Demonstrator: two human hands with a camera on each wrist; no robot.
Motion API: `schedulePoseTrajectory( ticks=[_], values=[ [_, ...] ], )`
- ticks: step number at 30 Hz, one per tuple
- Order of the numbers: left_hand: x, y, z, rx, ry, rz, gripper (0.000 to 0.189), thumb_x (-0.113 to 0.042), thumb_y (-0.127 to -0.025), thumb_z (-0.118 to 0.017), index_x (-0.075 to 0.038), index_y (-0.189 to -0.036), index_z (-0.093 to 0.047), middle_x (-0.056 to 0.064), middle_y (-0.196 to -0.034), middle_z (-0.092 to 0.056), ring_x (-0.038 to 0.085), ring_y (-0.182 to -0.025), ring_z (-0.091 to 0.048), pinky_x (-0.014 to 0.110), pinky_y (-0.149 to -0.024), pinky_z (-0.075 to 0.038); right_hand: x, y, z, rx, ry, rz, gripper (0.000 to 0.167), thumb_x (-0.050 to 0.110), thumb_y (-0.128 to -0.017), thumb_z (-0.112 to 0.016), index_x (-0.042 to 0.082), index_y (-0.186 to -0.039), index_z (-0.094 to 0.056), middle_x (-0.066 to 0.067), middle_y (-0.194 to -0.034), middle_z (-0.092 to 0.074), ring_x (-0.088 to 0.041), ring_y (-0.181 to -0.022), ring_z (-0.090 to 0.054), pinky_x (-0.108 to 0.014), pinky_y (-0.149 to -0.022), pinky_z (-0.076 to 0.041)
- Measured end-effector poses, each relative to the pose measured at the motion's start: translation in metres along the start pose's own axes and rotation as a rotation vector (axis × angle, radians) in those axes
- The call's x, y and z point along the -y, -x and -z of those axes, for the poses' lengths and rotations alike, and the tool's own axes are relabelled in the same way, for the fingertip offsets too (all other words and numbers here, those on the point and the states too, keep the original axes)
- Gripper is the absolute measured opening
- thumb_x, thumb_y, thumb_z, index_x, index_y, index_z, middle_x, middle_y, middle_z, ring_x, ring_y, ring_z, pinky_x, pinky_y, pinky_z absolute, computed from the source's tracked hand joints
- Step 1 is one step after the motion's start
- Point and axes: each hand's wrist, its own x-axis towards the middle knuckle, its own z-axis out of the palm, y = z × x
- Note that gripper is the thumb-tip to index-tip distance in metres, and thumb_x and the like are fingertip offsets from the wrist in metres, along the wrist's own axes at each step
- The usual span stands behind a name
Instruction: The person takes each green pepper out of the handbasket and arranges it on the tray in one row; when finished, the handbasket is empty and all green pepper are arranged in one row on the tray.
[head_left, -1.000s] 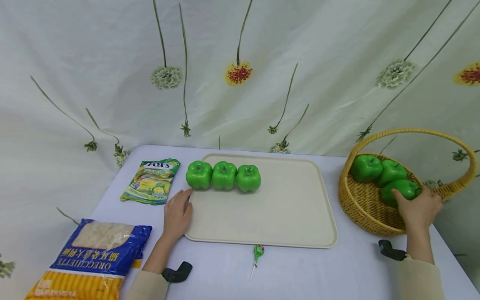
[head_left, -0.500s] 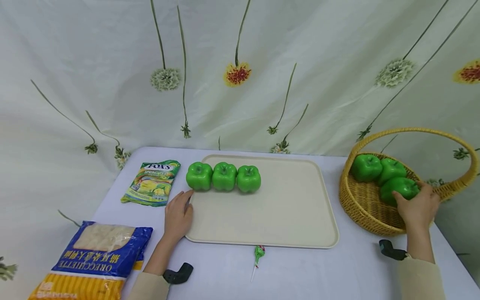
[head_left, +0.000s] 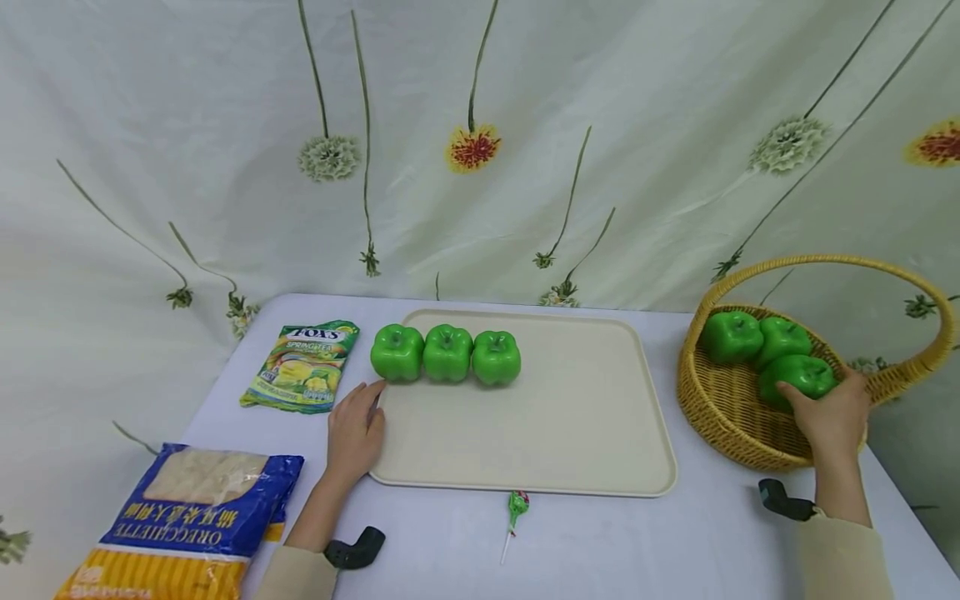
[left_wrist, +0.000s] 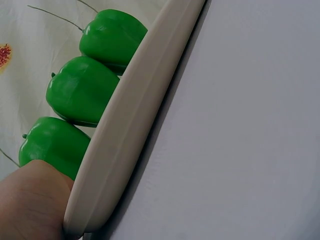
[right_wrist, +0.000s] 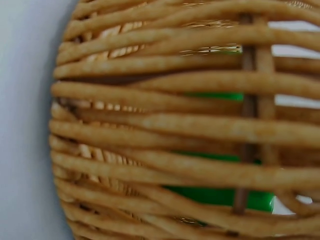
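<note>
In the head view my right hand [head_left: 834,417] reaches over the near right rim of a wicker basket [head_left: 705,408]. Its thumb and fingers hold a glossy green bell pepper [head_left: 798,377] inside, fingertips partly hidden behind it. Two more green peppers [head_left: 753,337] lie deeper in the basket. In the right wrist view, green shows through the basket's weave [right_wrist: 150,122]; the hand is out of sight. My left hand [head_left: 356,427] rests at the left edge of a cream tray [head_left: 540,417], fingers extended. A row of three green peppers [head_left: 447,353] stands along the tray's back left.
A Fox's candy bag [head_left: 303,367] lies left of the tray. Nearer, at the lower left, is a blue and yellow orecchiette bag [head_left: 183,517]. A green-wrapped lollipop [head_left: 517,503] lies in front of the tray. The basket's tall handle [head_left: 810,260] arches over its opening.
My right hand has shifted slightly left with the pepper, which has turned a little inside the basket. My left hand stays at the tray's edge.
</note>
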Motion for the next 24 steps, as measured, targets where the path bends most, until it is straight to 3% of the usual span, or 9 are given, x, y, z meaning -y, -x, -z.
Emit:
schedulePoseTrajectory(
  ticks=[11, 24],
  values=[
    [-0.001, 0.000, -0.001, -0.042, -0.002, -0.034, 0.043, 0.001, -0.089, -0.049, 0.004, -0.131, -0.056, 0.024, -0.134, -0.058, 0.046, -0.132, -0.043, 0.065, -0.108, -0.025, -0.002, 0.005, 0.010, -0.009, 0.012, 0.066, 0.082, 0.026, -0.092, -0.063, -0.010, -0.151, -0.018, -0.037, -0.152, -0.016, -0.051, -0.140, -0.018, -0.066, -0.113, -0.023],
    [0.002, 0.000, -0.001, 0.006, 0.009, 0.001, 0.043, -0.001, -0.091, -0.048, 0.003, -0.133, -0.054, 0.024, -0.137, -0.056, 0.045, -0.135, -0.040, 0.064, -0.110, -0.022, 0.024, 0.032, 0.037, -0.083, -0.069, 0.102, 0.085, 0.034, -0.089, -0.065, -0.001, -0.153, -0.022, -0.026, -0.156, -0.015, -0.042, -0.141, -0.019, -0.063, -0.112, -0.027]
  ],
)
